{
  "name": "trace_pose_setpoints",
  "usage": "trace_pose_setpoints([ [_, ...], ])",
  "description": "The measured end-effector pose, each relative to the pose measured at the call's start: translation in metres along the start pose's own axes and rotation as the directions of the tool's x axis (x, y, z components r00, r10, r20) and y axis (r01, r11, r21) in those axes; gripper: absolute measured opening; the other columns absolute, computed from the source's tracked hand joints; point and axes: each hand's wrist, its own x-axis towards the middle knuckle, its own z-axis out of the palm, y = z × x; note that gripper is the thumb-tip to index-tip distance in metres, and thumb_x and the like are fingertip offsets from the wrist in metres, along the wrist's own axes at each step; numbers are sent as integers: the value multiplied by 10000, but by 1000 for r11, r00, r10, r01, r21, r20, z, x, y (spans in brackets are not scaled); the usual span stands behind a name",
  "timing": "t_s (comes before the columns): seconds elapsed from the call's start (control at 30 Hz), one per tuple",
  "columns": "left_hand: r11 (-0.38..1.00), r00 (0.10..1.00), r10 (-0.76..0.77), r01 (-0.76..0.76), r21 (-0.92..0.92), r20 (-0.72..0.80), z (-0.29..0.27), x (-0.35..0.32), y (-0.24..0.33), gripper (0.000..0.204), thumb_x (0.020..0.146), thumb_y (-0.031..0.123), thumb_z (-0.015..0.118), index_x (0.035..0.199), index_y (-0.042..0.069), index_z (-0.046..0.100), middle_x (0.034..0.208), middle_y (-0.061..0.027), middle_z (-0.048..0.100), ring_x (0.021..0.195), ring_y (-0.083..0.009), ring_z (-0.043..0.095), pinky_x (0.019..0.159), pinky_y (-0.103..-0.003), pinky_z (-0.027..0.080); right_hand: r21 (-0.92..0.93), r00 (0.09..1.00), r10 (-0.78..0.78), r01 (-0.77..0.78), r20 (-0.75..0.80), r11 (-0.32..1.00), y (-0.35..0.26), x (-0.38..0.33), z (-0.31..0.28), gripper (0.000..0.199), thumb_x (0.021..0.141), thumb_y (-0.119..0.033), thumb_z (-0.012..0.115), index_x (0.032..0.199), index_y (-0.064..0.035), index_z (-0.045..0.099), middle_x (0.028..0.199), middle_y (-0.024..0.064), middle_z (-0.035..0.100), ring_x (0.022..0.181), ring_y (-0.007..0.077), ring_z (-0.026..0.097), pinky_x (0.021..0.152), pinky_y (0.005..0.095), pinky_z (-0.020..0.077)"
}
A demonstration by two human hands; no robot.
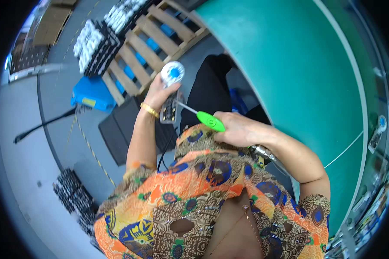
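Note:
My left hand [157, 94] is closed around a device with a round white head and blue centre [173, 73]. Below the fingers shows the device's narrow grey body [169, 113], its face marked by dark squares and small gold-coloured spots. In my right hand [240, 129] is a slim metal-shafted tool with a bright green handle [211, 121], which looks like a screwdriver. Its shaft slants up to the left, and the tip is at the device's body beside my left thumb; whether it touches cannot be made out. Both hands are above my lap.
A green-topped table [298, 56] curves along my right, with a similar white-headed device [378, 131] by its far edge. A wooden pallet [138, 49], a blue case [93, 93] and stacked black trays with white parts [95, 47] stand ahead left. A metal cylinder [263, 153] is under my right wrist.

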Motion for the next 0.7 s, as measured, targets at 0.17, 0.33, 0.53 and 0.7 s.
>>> trace_pose_setpoints([
  [0.17, 941, 993, -76, 42, -336, -89, -10, 2, 11, 299, 857, 105, 584, 1127, 11, 496, 967, -124, 612, 754, -233, 632, 627, -345, 555, 109, 950, -98, 136, -297, 985, 29, 3, -9, 388, 684, -227, 624, 962, 40, 574, 919, 242, 623, 892, 355, 621, 760, 417, 493],
  [0.33, 938, 975, 224, -217, -272, -7, 19, -63, 123, 445, 855, 155, 583, 1237, 9, 407, 1017, -121, 571, 827, -200, 609, 658, -324, 537, 158, 955, -61, 110, -290, 981, 32, 8, -1, 344, 713, -163, 595, 1003, 7, 521, 918, 226, 620, 895, 376, 605, 755, 442, 475],
  [0.53, 959, 800, 228, -284, 16, 555, 153, -23, 212, 580, 802, 115, 616, 1294, 26, 322, 1059, -134, 559, 777, -203, 609, 624, -321, 532, 53, 921, -163, 193, -353, 980, 29, -2, -4, 361, 725, -117, 550, 1047, 29, 478, 836, 263, 617, 827, 400, 615, 712, 470, 480],
  [0.7, 900, 532, 178, -429, 83, 828, 311, 60, 231, 717, 743, 9, 633, 1353, 30, 256, 1203, -123, 496, 1065, -197, 516, 893, -327, 436, 25, 882, -244, 277, -403, 961, 29, 2, -12, 344, 729, -104, 536, 1039, 33, 475, 840, 267, 615, 832, 409, 610, 711, 473, 480],
])
